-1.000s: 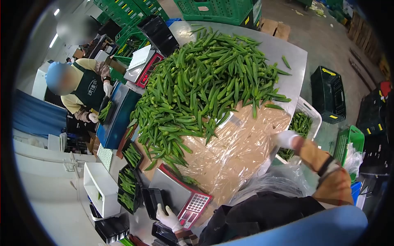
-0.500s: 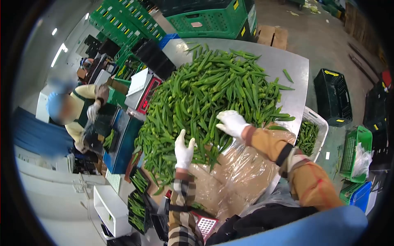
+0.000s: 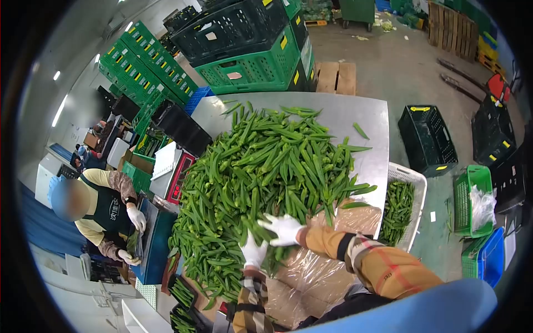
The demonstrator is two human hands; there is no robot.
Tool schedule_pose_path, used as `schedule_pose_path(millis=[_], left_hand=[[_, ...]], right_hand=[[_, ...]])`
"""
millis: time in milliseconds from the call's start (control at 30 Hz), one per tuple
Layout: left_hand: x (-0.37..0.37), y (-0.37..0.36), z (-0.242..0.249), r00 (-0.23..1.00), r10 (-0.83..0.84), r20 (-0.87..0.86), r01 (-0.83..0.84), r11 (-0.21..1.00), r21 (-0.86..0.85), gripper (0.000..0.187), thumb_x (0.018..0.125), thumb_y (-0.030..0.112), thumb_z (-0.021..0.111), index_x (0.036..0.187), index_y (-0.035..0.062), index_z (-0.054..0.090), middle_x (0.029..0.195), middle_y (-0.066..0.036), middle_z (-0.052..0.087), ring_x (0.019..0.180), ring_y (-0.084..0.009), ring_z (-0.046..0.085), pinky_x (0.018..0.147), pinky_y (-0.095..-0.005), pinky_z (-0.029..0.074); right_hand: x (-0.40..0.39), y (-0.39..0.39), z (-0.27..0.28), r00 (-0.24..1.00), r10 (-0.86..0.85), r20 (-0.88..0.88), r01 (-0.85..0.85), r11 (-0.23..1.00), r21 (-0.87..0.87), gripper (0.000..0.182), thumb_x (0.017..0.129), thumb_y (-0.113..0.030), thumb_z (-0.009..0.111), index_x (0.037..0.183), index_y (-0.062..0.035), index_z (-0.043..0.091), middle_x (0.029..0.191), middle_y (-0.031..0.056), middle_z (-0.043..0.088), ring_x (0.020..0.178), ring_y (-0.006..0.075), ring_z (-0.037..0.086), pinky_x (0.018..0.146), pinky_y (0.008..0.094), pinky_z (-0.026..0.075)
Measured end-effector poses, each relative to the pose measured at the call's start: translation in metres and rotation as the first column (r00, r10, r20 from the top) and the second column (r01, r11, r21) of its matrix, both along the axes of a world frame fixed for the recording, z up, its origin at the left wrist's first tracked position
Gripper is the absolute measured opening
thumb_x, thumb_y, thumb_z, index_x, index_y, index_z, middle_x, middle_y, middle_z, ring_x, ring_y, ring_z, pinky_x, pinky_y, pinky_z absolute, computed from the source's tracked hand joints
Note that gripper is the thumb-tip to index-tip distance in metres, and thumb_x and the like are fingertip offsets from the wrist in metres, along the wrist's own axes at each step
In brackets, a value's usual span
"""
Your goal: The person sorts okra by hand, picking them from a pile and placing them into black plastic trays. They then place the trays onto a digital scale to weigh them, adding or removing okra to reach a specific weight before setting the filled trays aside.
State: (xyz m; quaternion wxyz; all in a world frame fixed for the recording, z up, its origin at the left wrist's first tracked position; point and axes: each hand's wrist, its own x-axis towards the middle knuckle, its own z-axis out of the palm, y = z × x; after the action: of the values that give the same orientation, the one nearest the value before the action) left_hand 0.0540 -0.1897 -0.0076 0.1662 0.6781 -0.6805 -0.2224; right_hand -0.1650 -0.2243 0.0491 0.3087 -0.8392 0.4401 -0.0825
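Note:
A large heap of green okra [image 3: 266,161] covers much of the metal table [image 3: 373,133]. My left hand [image 3: 255,252], in a white glove, is at the heap's near edge, with its fingers closed around a few blurred okra pods. Just right of it my right hand [image 3: 284,229], also gloved, reaches left over the okra with its fingers stretched and apart. Loose pods lie between the two hands and below them. Plastic-covered cardboard [image 3: 311,272] lies under my forearms.
A red-framed scale [image 3: 180,177] stands left of the heap; beyond it a co-worker [image 3: 105,211] handles a packet. A white crate of okra [image 3: 413,222] stands at the table's right. Stacked green crates [image 3: 244,69] are behind. Black trays with okra [image 3: 183,294] sit at lower left.
My hands have come closer together at the heap's near edge, and my left hand has closed on pods. The view has shifted upward. The co-worker's hands have moved over the blue-sided counter.

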Motion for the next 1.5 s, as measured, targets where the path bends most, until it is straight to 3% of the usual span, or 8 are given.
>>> schedule_pose_path(millis=[67,267,367,667,867,1033,1233,1500], left_hand=[[-0.005,0.027,0.006,0.984,0.025,-0.178,-0.019,0.999,0.036,0.07,0.073,0.027,0.074,0.137,0.0088,0.049,0.141,-0.017,0.049,0.133,-0.0347,0.043,0.118,-0.0559,0.013],[-0.023,0.135,0.023,0.964,-0.101,0.247,0.141,0.978,-0.151,0.077,0.072,0.015,0.066,0.144,0.0039,0.041,0.146,-0.017,0.041,0.128,-0.037,0.042,0.117,-0.0593,0.01],[-0.042,0.174,0.061,0.942,-0.136,0.308,0.177,0.978,-0.11,0.083,0.071,0.009,0.065,0.149,0.0195,0.038,0.143,-0.017,0.044,0.124,-0.0412,0.043,0.113,-0.0608,0.019],[-0.086,0.285,0.054,0.912,-0.103,0.398,0.073,0.993,0.089,0.068,0.084,0.037,0.065,0.147,0.0271,0.041,0.155,-0.021,0.027,0.138,-0.0521,0.024,0.112,-0.0674,0.012],[-0.095,0.341,0.051,0.991,0.029,0.13,-0.045,0.992,0.12,0.065,0.082,0.027,0.069,0.143,0.0233,0.048,0.156,-0.022,0.024,0.139,-0.0529,0.022,0.115,-0.0602,0.016],[-0.072,0.352,0.054,0.939,0.278,-0.203,-0.311,0.937,-0.155,0.029,0.085,0.007,0.066,0.114,0.0092,0.07,0.139,-0.02,0.051,0.13,-0.0378,0.046,0.11,-0.044,0.036],[-0.044,0.322,0.044,0.849,0.461,-0.259,-0.516,0.829,-0.216,0.026,0.09,0.0,0.06,0.114,0.001,0.067,0.12,-0.015,0.064,0.115,-0.0264,0.059,0.101,-0.0339,0.044],[-0.039,0.338,0.02,0.658,0.536,-0.529,-0.658,0.751,-0.057,0.039,0.09,-0.009,0.046,0.129,-0.0055,0.055,0.129,-0.015,0.059,0.121,-0.0226,0.055,0.107,-0.0327,0.039]], right_hand=[[0.002,0.028,-0.014,0.998,0.041,0.041,-0.033,0.983,-0.182,0.093,0.077,-0.043,0.068,0.154,-0.0202,0.022,0.154,0.019,0.033,0.122,0.0391,0.054,0.105,0.0489,0.039],[-0.029,0.11,-0.03,0.949,0.289,0.123,-0.247,0.929,-0.275,0.075,0.073,-0.032,0.069,0.143,-0.0181,0.045,0.146,0.0144,0.044,0.127,0.0336,0.048,0.098,0.0487,0.042],[-0.064,0.128,-0.024,0.89,0.456,-0.025,-0.446,0.855,-0.267,0.069,0.072,-0.029,0.072,0.137,-0.0206,0.05,0.143,0.0094,0.046,0.127,0.0326,0.047,0.105,0.0496,0.035],[-0.125,0.137,-0.02,0.966,0.222,-0.129,-0.253,0.913,-0.319,0.081,0.077,-0.042,0.071,0.148,-0.0266,0.036,0.154,0.0098,0.034,0.136,0.04,0.037,0.116,0.0607,0.016],[-0.145,0.136,-0.021,0.982,-0.093,-0.165,0.042,0.956,-0.29,0.092,0.072,-0.031,0.077,0.151,-0.0216,0.032,0.156,0.0071,0.03,0.142,0.0376,0.026,0.117,0.0561,0.012],[-0.151,0.153,-0.006,0.974,-0.157,-0.161,0.104,0.949,-0.297,0.088,0.073,-0.023,0.074,0.151,-0.0195,0.032,0.156,0.0092,0.029,0.142,0.0363,0.026,0.117,0.0522,0.013],[-0.052,0.163,-0.009,0.937,0.138,0.322,-0.018,0.936,-0.351,0.023,0.078,-0.017,0.069,0.1,-0.0096,0.069,0.11,0.0086,0.066,0.112,0.0275,0.055,0.096,0.0423,0.043],[0.031,0.154,-0.053,0.987,0.149,-0.056,-0.155,0.819,-0.552,0.022,0.09,-0.018,0.052,0.096,-0.005,0.068,0.109,0.0121,0.062,0.113,0.0297,0.053,0.103,0.0454,0.036]])
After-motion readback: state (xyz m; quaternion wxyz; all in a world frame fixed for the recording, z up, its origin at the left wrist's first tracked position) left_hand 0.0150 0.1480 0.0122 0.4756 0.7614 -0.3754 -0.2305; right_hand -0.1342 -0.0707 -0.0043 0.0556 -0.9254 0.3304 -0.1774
